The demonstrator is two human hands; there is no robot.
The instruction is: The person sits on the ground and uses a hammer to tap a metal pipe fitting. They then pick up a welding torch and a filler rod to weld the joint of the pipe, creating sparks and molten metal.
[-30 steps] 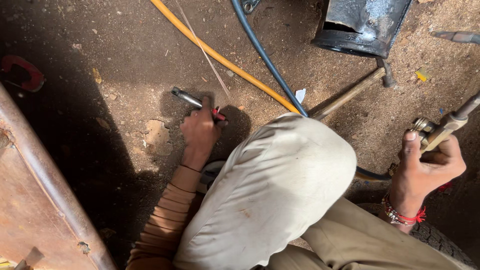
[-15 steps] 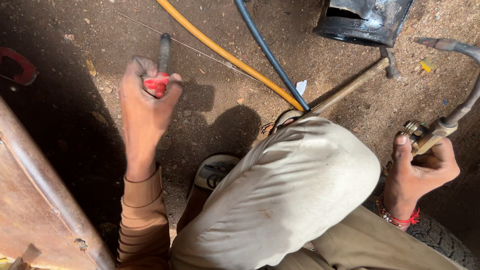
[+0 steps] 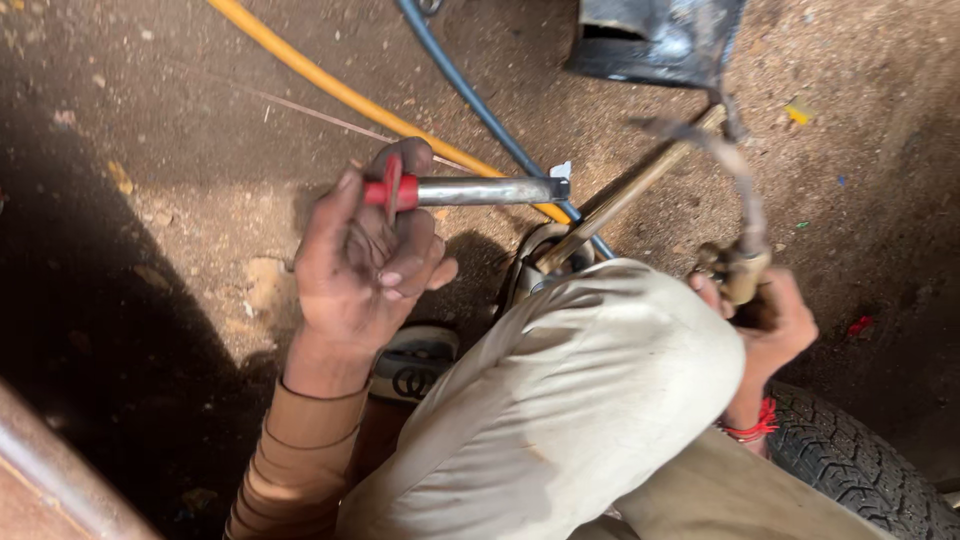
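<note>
Head view, taking the person's bent knee [image 3: 600,400] in pale trousers as the landmark. The left hand [image 3: 365,265] is raised above the dirt floor [image 3: 180,130], to the left of the knee and a little beyond it. Its fingers are curled shut around the red grip of a metal spark lighter [image 3: 470,190], thumb side up. The lighter's long axis runs nearly level, from the red grip at the hand out to the right, so its silver barrel ends just beyond the top of the knee, close over the point where the blue hose [image 3: 470,90] and the yellow hose [image 3: 330,85] cross.

The right hand [image 3: 770,320] sits against the right flank of the knee, closed around the brass body of a gas torch [image 3: 740,240]. A red thread band circles that wrist. The torch's thin neck rises from the hand away from the person, then bends over to the left, its tip lying beyond the knee; motion blur keeps the tip itself from being read clearly.

So the lighter's open end and the torch tip face each other across the space just beyond the knee, lighter from the left, torch from the right, near but apart. A wooden hammer handle [image 3: 620,205] slants between them on the floor. A dark metal box [image 3: 660,40] stands farther beyond, and a tyre [image 3: 860,470] lies on the near right of the knee.
</note>
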